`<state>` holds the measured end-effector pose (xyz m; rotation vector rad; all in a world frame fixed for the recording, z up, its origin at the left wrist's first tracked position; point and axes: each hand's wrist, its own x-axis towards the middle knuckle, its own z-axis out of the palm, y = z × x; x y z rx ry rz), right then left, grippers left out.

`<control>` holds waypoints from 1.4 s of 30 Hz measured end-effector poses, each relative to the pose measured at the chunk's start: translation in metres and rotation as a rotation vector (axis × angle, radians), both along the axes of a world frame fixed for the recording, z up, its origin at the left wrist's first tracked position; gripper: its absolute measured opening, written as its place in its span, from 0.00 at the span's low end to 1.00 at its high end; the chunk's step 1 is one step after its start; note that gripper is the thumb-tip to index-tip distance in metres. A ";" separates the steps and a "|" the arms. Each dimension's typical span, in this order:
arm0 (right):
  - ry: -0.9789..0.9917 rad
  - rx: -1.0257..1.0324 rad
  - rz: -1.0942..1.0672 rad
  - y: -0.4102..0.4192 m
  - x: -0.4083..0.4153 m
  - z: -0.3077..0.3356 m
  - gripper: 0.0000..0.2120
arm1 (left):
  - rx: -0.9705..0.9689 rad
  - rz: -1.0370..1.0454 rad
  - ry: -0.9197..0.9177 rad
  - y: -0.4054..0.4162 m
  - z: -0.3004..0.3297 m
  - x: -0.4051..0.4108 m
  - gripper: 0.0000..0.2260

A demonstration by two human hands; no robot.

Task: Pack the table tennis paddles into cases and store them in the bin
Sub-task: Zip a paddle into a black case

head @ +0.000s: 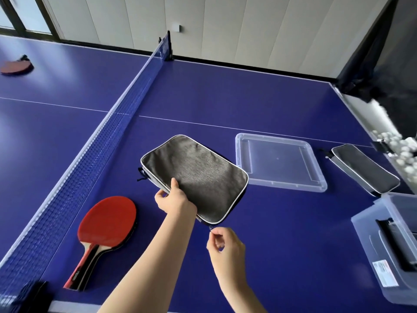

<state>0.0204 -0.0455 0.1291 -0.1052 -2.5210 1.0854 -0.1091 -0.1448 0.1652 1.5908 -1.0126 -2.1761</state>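
Note:
A grey paddle case (198, 175) with white piping lies tilted in the middle of the blue table. My left hand (173, 199) grips its near left edge, thumb on top. My right hand (225, 247) pinches the zipper pull (211, 229) at the case's near corner. Two stacked red paddles (106, 224) lie on the table to the left, beside the net, handles toward me. A second grey case (364, 169) lies at the right. The clear plastic bin (392, 242) stands at the right edge, partly cut off.
The bin's clear lid (316, 186) lies flat beyond the case. The net (108, 127) runs diagonally on the left. Another red paddle (15, 66) lies across the net, far left. A black ball-catching net and white balls (404, 150) sit at the far right.

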 end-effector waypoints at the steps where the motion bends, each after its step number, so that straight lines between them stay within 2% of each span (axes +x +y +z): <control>1: 0.002 -0.013 -0.012 0.000 0.000 -0.001 0.08 | 0.015 0.005 -0.015 0.005 0.000 0.001 0.14; 7: 0.053 0.035 0.032 0.006 -0.004 -0.010 0.10 | 0.056 0.004 -0.051 0.023 -0.002 0.004 0.14; 10: 0.062 0.040 0.097 0.019 -0.001 -0.011 0.05 | -0.011 -0.049 -0.021 0.023 -0.011 0.006 0.14; 13: 0.081 -0.122 0.000 0.054 -0.001 -0.006 0.11 | -0.059 -0.169 0.048 0.011 -0.022 0.013 0.14; 15: 0.080 -0.299 -0.155 0.087 -0.012 -0.001 0.08 | -0.049 -0.287 0.137 0.003 -0.028 0.023 0.12; 16: 0.042 -0.384 -0.196 0.103 -0.020 0.001 0.03 | -0.032 -0.360 0.181 0.001 -0.030 0.029 0.10; 17: -0.026 -0.448 -0.204 0.117 -0.029 0.004 0.03 | -0.011 -0.440 0.217 -0.001 -0.032 0.035 0.09; 20: -0.377 -0.658 -0.045 0.146 -0.052 0.008 0.09 | 0.042 -0.657 0.257 0.000 -0.036 0.051 0.11; 23: -0.649 -0.823 0.093 0.153 -0.055 0.006 0.12 | 0.083 -0.765 0.259 0.008 -0.041 0.061 0.12; 26: -0.742 -0.951 0.068 0.153 -0.046 0.001 0.11 | 0.078 -0.801 0.249 0.020 -0.043 0.066 0.13; 28: -0.709 -1.002 0.046 0.149 -0.039 0.002 0.11 | -0.032 -0.801 0.205 0.030 -0.043 0.067 0.16; 30: -0.595 -0.922 0.017 0.142 -0.035 0.009 0.09 | -0.295 -0.815 0.113 0.042 -0.042 0.067 0.23; 32: -0.453 -0.745 -0.002 0.135 -0.030 0.017 0.10 | -0.618 -0.876 0.026 0.056 -0.037 0.072 0.30; 34: -0.335 -0.601 -0.002 0.128 -0.027 0.024 0.10 | -0.770 -0.989 0.082 0.075 -0.025 0.084 0.34; 35: -0.302 -0.546 -0.002 0.125 -0.026 0.027 0.09 | -0.739 -1.060 0.154 0.086 -0.020 0.090 0.36; 37: -0.284 -0.473 0.023 0.119 -0.023 0.032 0.06 | -0.556 -1.156 0.265 0.104 -0.010 0.102 0.37; 39: -0.291 -0.432 0.058 0.115 -0.018 0.034 0.05 | -0.390 -1.145 0.297 0.110 -0.007 0.105 0.31; 42: -0.326 -0.462 0.146 0.112 -0.010 0.034 0.07 | -0.287 -1.113 0.269 0.105 -0.007 0.103 0.23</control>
